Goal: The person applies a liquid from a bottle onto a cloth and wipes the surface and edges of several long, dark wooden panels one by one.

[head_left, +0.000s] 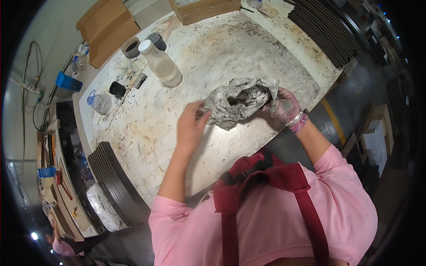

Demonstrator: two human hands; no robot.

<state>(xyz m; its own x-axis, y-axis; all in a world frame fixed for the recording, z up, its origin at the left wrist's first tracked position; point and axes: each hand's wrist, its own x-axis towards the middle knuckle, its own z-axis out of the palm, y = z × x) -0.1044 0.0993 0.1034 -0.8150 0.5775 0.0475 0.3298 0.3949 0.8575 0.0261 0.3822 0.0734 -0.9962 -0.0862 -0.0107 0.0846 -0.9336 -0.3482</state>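
Note:
A crumpled grey, stained rag [239,101] rests on the worn white worktable [213,57], bunched open with a dark hollow in its middle. My right hand [284,106], smeared with grey grime and wearing a bracelet at the wrist, grips the rag's right edge. My left hand [191,126] pinches the rag's left edge with the fingertips. Both forearms come up from my pink sleeves, over a dark red apron.
A white plastic bottle [162,64] lies on the table beside two round tins [131,47] and a small black cup [117,89]. Stacks of dark flat plates [117,184] sit at the table's left edge and far right [326,29]. Cardboard boxes [108,26] stand behind.

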